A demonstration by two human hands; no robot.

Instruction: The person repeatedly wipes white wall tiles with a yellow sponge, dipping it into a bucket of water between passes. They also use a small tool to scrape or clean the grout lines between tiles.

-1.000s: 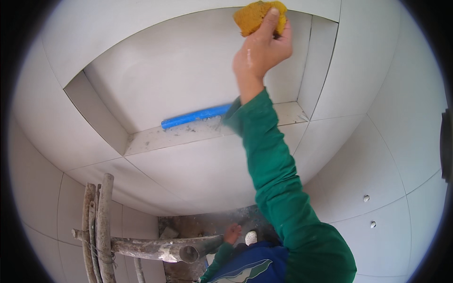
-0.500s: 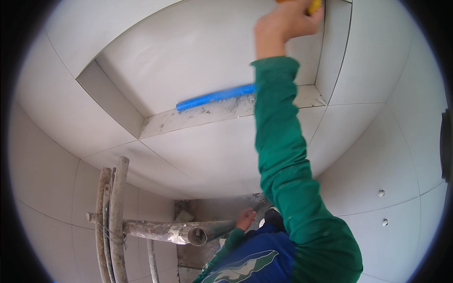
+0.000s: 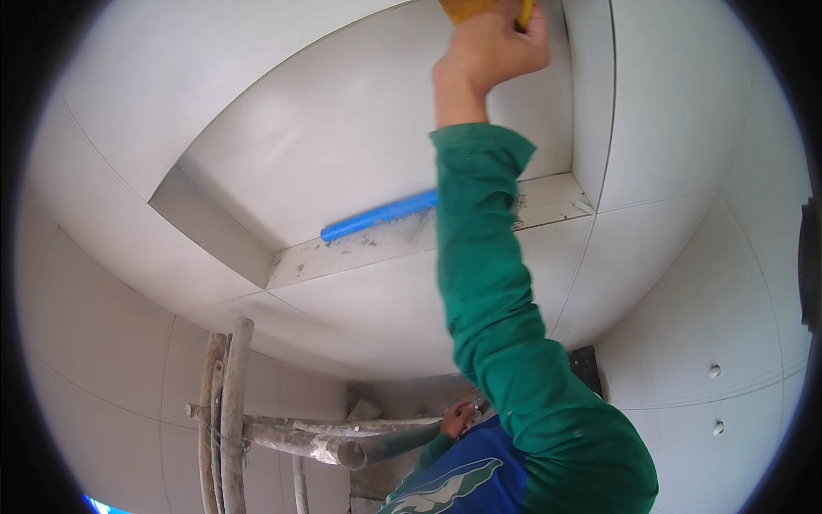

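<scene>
My right hand [image 3: 495, 47] is raised at the top of the view, its fingers closed around a yellow tool [image 3: 469, 8]. The tool's flat part lies left of the hand, and a narrow yellow piece shows by the fingers; the upper frame edge cuts it off, so its exact kind stays unclear. Below and left of this arm, a blue pipe [image 3: 377, 216] rests on the dusty ledge [image 3: 300, 265] of a recessed wall niche, its right end hidden behind my green sleeve. Low down, close to my body, my left hand [image 3: 458, 418] hangs with loosely bent fingers apart, no held thing visible.
Stained scaffold poles [image 3: 233, 411] stand at the lower left, with a thick horizontal pole [image 3: 342, 450] reaching toward my left hand. Large pale tiles [image 3: 676, 248] line the walls. Two small fittings [image 3: 715, 371] stick out at the right.
My raised right hand has shifted left across the view with the yellow tool, more of which now shows. The niche, blue pipe and poles sit lower in the view.
</scene>
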